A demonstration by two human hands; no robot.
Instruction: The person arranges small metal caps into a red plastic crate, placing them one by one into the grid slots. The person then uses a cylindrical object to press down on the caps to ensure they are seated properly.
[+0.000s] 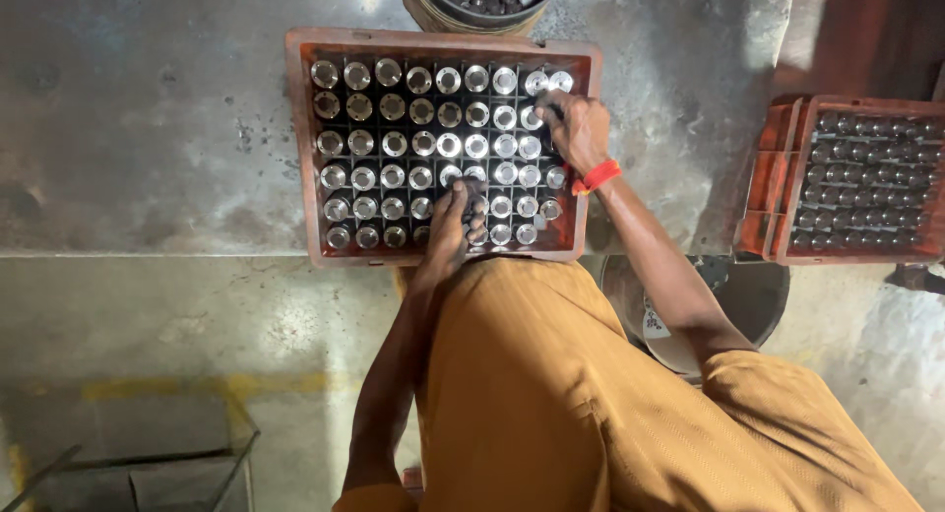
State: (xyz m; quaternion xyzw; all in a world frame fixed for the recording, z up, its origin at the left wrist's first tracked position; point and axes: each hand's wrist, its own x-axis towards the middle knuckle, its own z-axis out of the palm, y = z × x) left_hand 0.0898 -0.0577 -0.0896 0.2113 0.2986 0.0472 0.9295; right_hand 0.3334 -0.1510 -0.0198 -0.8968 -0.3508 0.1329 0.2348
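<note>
Fingers of the left hand (455, 220) pinched one metal cylinder (475, 189) in the nearer red crate (300, 148); right hand (579, 128) curled over another beyond. Two crates showed, cylinders too many to count.

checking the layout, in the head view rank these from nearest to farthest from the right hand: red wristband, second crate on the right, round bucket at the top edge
1. red wristband, on the wrist just below the right hand, which is over the near crate.
2. round bucket, above the near crate's top rim, up and left.
3. second crate, apart, far right.
</note>
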